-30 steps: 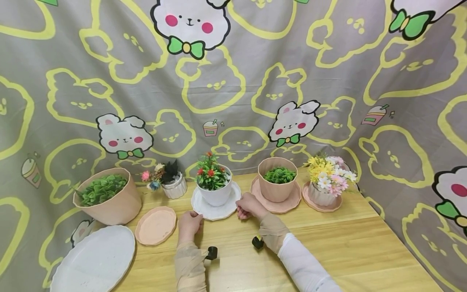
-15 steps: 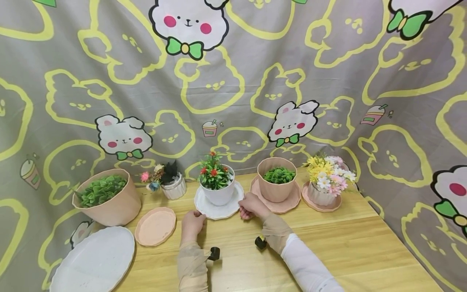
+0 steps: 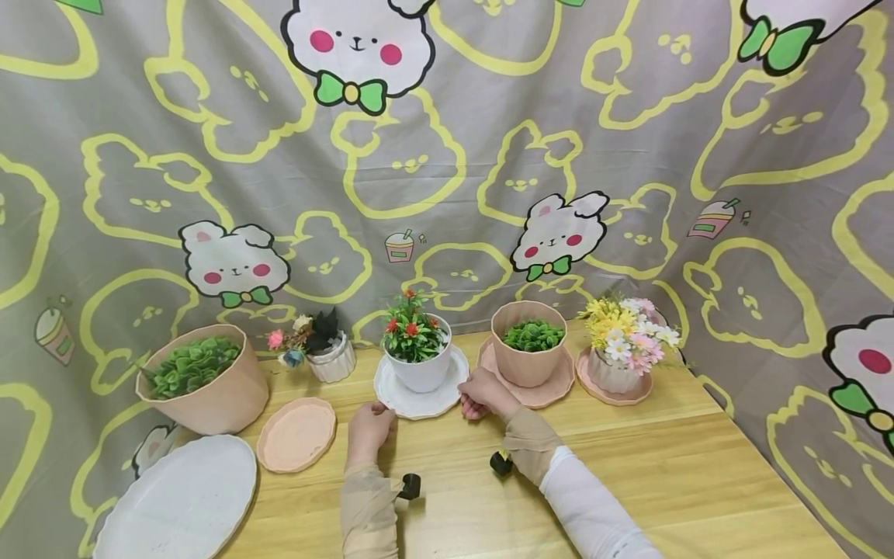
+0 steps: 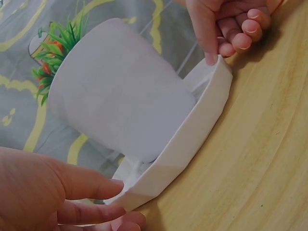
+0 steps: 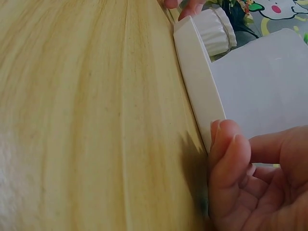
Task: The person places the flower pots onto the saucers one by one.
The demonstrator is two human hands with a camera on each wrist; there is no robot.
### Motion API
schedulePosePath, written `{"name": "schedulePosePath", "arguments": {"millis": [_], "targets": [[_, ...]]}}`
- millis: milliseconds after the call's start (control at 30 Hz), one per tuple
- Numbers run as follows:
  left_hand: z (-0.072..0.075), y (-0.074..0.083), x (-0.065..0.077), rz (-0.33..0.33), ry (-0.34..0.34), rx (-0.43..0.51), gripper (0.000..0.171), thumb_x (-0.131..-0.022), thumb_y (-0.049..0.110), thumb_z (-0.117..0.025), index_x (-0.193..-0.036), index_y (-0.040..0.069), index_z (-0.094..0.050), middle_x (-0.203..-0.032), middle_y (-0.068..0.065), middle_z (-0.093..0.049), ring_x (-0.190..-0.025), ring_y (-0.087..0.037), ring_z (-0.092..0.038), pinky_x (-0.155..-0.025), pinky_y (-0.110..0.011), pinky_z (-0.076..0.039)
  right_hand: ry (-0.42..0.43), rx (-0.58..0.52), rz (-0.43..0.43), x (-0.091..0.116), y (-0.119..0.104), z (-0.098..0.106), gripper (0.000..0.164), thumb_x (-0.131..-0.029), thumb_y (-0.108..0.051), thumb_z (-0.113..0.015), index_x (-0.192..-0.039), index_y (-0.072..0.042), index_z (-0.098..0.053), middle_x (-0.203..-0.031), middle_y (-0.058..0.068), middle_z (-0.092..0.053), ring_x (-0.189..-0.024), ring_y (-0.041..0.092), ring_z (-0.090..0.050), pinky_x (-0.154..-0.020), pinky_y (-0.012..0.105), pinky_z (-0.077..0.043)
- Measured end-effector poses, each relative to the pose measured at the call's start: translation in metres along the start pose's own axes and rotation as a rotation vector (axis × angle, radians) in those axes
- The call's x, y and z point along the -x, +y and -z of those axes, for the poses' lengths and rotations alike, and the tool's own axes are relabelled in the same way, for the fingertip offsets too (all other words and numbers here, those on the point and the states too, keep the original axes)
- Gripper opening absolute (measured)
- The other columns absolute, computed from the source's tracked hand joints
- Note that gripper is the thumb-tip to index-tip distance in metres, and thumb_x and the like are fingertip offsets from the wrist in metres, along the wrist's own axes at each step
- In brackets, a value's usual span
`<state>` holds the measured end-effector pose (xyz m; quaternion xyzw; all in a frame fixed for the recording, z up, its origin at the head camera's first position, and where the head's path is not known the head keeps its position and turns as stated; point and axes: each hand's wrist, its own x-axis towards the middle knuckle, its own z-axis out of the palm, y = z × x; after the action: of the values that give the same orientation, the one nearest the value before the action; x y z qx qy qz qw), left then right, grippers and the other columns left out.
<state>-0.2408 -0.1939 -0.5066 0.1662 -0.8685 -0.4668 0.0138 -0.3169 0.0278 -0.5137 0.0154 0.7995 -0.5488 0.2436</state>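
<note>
A white scalloped saucer (image 3: 424, 407) lies on the wooden table, bearing a white pot (image 3: 421, 374) of green leaves and red flowers (image 3: 408, 334). My left hand (image 3: 369, 429) pinches the saucer's near left rim, thumb over the edge and fingers beneath, as the left wrist view shows. On the opposite side my right hand (image 3: 486, 394) pinches the rim between thumb and curled fingers (image 5: 230, 159). The pot stands upright, a little behind the saucer's front wall (image 4: 185, 149).
Right of the saucer stand a pink pot (image 3: 531, 361) on a pink saucer and a daisy pot (image 3: 618, 371). To the left are a small white pot (image 3: 333, 359), a peach saucer (image 3: 296, 436), a large pink planter (image 3: 209, 400) and a big white tray (image 3: 181, 497). A patterned cloth (image 3: 447, 194) hangs behind.
Both hands have shifted the white saucer and its pot a short way to the right, mostly in the first half second. The other pots and saucers stay where they were.
</note>
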Motion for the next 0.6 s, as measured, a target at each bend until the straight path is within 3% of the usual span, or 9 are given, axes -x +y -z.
{"name": "schedulePosePath", "arguments": {"millis": [233, 467, 600], "targets": [[0.006, -0.001, 0.001, 0.017, 0.009, 0.014, 0.038, -0.092, 0.019, -0.056, -0.117, -0.010, -0.060, -0.082, -0.017, -0.072, -0.056, -0.013, -0.064, -0.052, -0.026, -0.051, -0.010, 0.035, 0.008, 0.002, 0.000, 0.001, 0.038, -0.099, -0.018, -0.047, -0.065, -0.004, -0.056, -0.051, 0.004, -0.057, -0.041, 0.010, -0.054, -0.042, 0.021, -0.049], [0.015, 0.002, 0.003, 0.012, 0.043, -0.027, 0.043, -0.094, 0.023, -0.055, -0.121, -0.009, -0.059, -0.074, -0.017, -0.071, -0.058, -0.016, -0.064, -0.055, -0.027, -0.048, -0.026, 0.047, 0.023, 0.004, -0.002, 0.001, 0.038, -0.100, -0.021, -0.047, -0.066, -0.005, -0.056, -0.052, 0.005, -0.058, -0.042, 0.011, -0.055, -0.042, 0.021, -0.049], [0.022, 0.005, 0.005, 0.017, 0.057, -0.005, 0.042, -0.094, 0.022, -0.054, -0.122, -0.009, -0.058, -0.085, -0.020, -0.073, -0.061, -0.019, -0.065, -0.054, -0.026, -0.048, -0.042, 0.058, 0.025, 0.007, -0.006, -0.001, 0.038, -0.100, -0.023, -0.048, -0.068, -0.004, -0.056, -0.052, 0.005, -0.059, -0.041, 0.010, -0.054, -0.041, 0.021, -0.049]]}}
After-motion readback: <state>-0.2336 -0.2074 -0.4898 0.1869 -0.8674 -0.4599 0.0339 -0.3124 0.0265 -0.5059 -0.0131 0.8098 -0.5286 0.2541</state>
